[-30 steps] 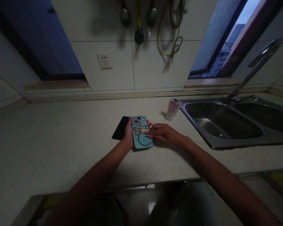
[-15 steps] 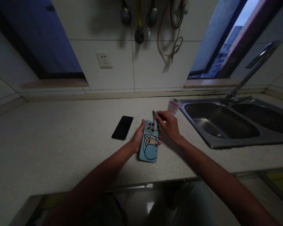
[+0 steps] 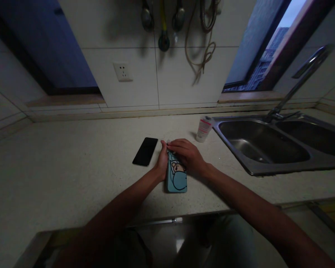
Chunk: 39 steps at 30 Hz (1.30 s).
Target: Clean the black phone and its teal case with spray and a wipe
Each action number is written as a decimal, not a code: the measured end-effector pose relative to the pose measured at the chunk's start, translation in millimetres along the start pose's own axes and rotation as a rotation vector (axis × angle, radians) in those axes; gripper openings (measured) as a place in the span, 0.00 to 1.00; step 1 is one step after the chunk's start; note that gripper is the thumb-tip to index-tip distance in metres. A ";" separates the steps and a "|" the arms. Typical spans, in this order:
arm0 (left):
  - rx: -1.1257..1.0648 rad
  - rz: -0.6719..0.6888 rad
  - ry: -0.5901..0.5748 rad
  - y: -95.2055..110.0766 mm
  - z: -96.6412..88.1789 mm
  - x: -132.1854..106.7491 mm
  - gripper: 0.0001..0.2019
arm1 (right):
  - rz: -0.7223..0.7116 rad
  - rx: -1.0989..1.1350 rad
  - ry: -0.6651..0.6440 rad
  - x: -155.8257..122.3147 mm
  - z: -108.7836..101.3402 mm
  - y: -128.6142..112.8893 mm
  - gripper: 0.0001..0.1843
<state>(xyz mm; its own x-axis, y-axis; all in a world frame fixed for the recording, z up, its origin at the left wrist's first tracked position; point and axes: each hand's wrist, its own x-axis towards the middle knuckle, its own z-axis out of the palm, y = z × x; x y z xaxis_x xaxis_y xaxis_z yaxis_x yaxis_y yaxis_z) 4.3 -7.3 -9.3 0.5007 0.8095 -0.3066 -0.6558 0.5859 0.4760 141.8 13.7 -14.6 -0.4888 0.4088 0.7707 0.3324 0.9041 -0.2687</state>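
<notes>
A light blue phone case (image 3: pixel 177 179) with a cartoon animal lies lengthwise on the pale countertop (image 3: pixel 72 167). My left hand (image 3: pixel 162 163) grips its left edge, thumb against the side. My right hand (image 3: pixel 187 154) covers the case's far end, with its fingers curled together over the top edge. A black phone (image 3: pixel 145 151) lies flat, screen dark, just left of my left hand and apart from it.
A small white bottle (image 3: pixel 204 128) with a pink label stands beside the steel double sink (image 3: pixel 264 145), which has a tap (image 3: pixel 298 82) at the right. On the tiled wall are a socket (image 3: pixel 123 71) and hanging utensils (image 3: pixel 164 26). The counter's front edge is near me.
Both hands drew the case away from the black phone, nearer to me. My right hand lifted with a thin dark object half a second ago, then came down over the case's far end.
</notes>
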 end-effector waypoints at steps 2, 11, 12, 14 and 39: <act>-0.014 0.036 0.027 2.8 1.7 -1.1 0.37 | -0.049 0.033 -0.029 -0.1 -0.3 -4.0 0.16; 0.041 0.270 0.171 17.2 -6.1 4.4 0.29 | -0.187 0.305 -0.249 1.6 -8.2 -30.2 0.15; 0.036 0.295 0.204 18.3 -6.0 4.4 0.29 | -0.201 0.339 -0.294 1.9 -9.4 -33.2 0.14; 0.024 0.322 0.244 20.1 -6.3 3.8 0.29 | -0.206 0.400 -0.396 2.6 -12.0 -38.3 0.13; -0.121 0.336 0.269 37.9 -11.9 1.9 0.28 | 0.581 0.469 -0.219 -2.2 -48.7 6.8 0.08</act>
<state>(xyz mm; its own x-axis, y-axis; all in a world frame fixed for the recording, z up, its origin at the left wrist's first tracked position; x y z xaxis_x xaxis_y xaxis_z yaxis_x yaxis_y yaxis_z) -26.4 16.8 -1.6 0.0949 0.9272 -0.3624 -0.8263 0.2764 0.4907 184.3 12.9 10.1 -0.5053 0.8043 0.3127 0.2323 0.4757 -0.8484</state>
